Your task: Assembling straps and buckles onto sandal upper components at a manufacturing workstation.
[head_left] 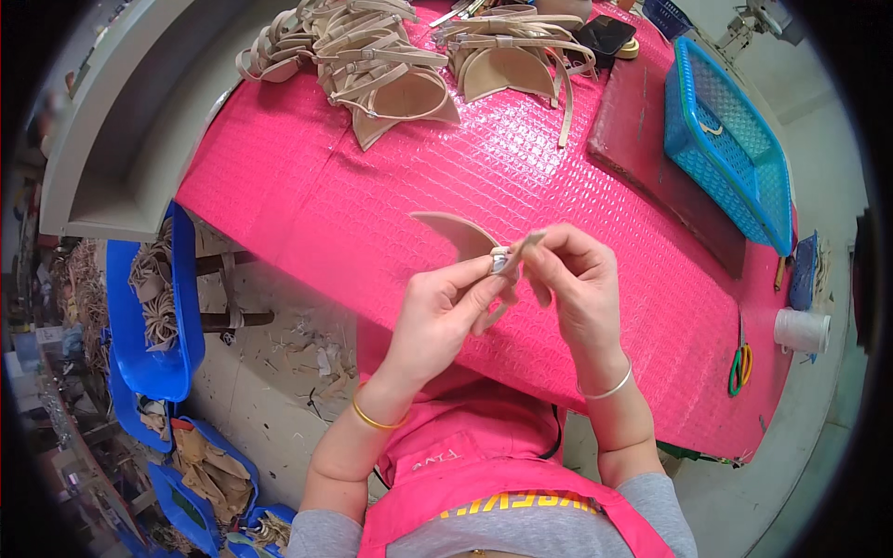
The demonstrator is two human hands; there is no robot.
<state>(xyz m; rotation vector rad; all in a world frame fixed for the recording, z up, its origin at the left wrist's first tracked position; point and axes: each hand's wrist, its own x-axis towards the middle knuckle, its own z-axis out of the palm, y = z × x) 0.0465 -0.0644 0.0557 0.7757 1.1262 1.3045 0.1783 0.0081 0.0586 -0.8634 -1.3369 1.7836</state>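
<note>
Over the near edge of the pink table, my left hand [435, 314] pinches a beige shoe upper [462, 232] near its silvery buckle [499, 260]. The upper's pointed panel sticks out beyond my left fingers toward the far side. My right hand [579, 279] is closed on the end of the thin beige strap [528, 244] beside the buckle. Whether the strap passes through the buckle is hard to make out. Past my hands, a heap of strapped beige shoe uppers [409, 93] lies at the far edge, with a smaller stack [507, 73] to its right.
A blue plastic basket [735, 149] rests on a dark red board [642, 149] at the right. Scissors [740, 367] and a white thread spool [802, 331] lie near the right edge. Blue bins [191, 325] of beige pieces stand left of the pink table [307, 186].
</note>
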